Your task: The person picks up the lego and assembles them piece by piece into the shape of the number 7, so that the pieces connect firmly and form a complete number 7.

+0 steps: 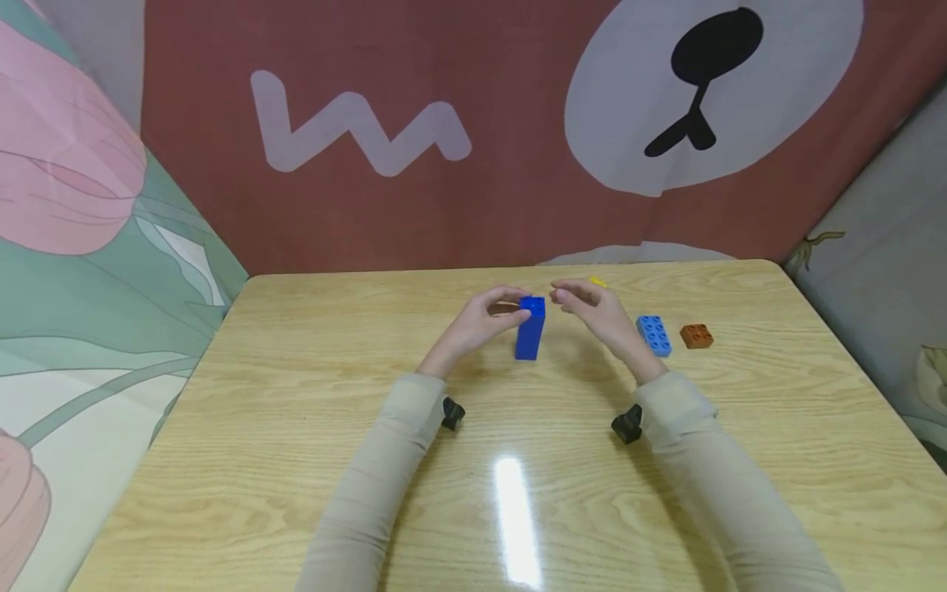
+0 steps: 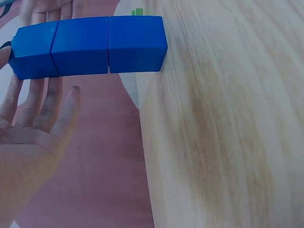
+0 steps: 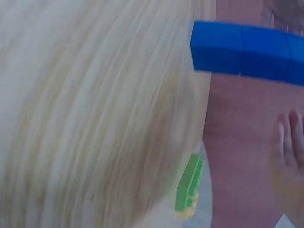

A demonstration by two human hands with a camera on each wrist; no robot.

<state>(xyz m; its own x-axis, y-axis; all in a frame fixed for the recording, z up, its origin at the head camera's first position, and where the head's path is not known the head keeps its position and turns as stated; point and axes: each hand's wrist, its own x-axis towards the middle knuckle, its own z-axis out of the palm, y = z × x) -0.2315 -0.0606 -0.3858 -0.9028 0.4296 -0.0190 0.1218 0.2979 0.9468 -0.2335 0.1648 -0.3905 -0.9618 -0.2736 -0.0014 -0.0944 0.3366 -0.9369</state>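
A tower of three stacked blue toy bricks [image 1: 528, 337] stands upright on the wooden table. My left hand [image 1: 484, 316] grips its top brick, with the thumb on the near side and the fingers behind. Seams between the three blue bricks [image 2: 80, 47] show clearly in the left wrist view. Just right of the tower's top, my right hand [image 1: 598, 314] is held in the air with loosely bent fingers, a small gap from the bricks and nothing in its grasp. In the right wrist view, part of this hand [image 3: 290, 156] is cut off at the edge.
Right of the right hand lie a light blue brick [image 1: 654, 335] and a brown brick [image 1: 696, 335]. A yellow brick [image 1: 598, 281] peeks out behind that hand; a green brick [image 3: 190, 183] lies beside it. A printed cloth [image 1: 355, 222] hangs behind the table [image 1: 296, 411].
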